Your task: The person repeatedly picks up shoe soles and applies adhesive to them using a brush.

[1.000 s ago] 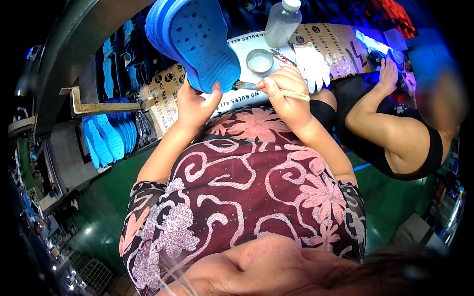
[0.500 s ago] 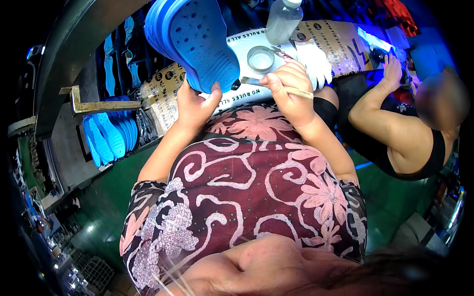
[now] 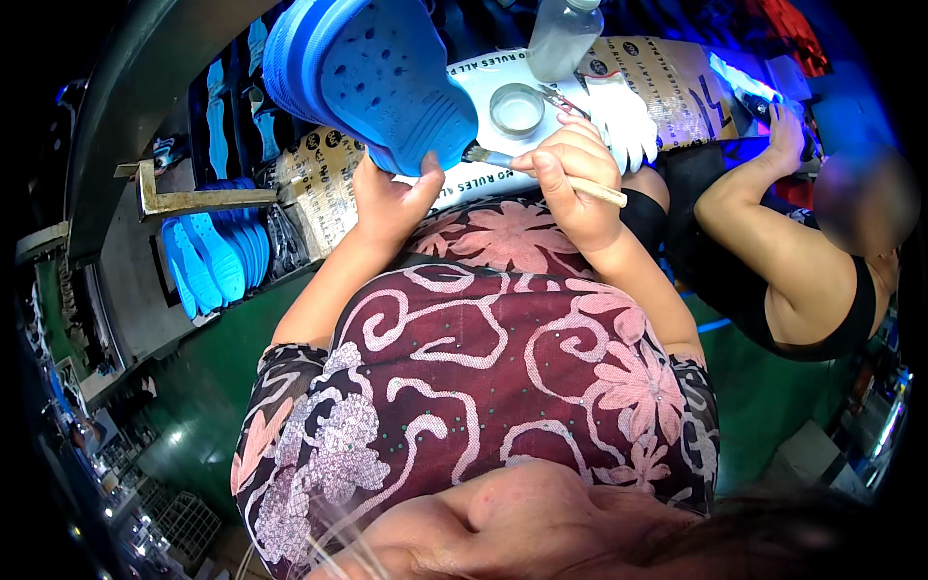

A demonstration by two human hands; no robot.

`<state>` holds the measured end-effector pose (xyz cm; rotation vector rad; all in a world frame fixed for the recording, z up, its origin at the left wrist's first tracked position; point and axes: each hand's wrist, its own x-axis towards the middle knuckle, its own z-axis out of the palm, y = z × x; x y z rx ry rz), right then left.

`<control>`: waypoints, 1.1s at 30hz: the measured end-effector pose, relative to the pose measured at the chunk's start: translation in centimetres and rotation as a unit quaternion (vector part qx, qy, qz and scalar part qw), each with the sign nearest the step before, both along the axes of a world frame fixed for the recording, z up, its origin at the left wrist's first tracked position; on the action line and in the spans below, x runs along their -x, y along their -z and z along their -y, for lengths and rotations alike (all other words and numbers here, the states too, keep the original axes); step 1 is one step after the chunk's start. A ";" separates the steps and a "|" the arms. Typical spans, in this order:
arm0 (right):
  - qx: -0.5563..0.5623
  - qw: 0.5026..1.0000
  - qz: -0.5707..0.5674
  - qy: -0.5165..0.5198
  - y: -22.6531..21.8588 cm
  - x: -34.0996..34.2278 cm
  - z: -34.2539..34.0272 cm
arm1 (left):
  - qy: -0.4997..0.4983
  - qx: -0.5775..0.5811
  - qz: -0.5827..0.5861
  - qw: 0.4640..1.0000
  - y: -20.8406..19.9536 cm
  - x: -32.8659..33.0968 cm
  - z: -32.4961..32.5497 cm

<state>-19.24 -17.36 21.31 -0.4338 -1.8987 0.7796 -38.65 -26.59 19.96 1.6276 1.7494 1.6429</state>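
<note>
A stack of blue shoe soles (image 3: 391, 82) with holes in the top one rises from my left hand (image 3: 391, 198). My thumb presses on the near end of the top sole, and my fingers go out of sight behind the stack. In my right hand (image 3: 580, 184) is a paintbrush (image 3: 499, 159) with a pale handle. Its dark bristles meet the right edge of the top sole near the heel. Just beyond the brush, a round glass dish (image 3: 516, 111) rests on a white sheet (image 3: 471, 82).
Behind the dish stands a translucent bottle (image 3: 565, 41); white gloves (image 3: 626, 126) lie to its right. More blue soles (image 3: 215, 251) lean together at the left beside a wooden bar (image 3: 208, 200). At the right sits a co-worker (image 3: 773, 227), hand near a bright blue-lit spot.
The sole stack has tilted and fanned out further to the left at its far end. The brush bristles have moved slightly up along the sole's edge. The whole view has shifted a little.
</note>
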 end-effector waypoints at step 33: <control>-0.044 0.998 0.017 0.034 0.2 0.3 -0.7 | 0.008 0.002 -0.006 1.000 -0.4 -0.4 -0.3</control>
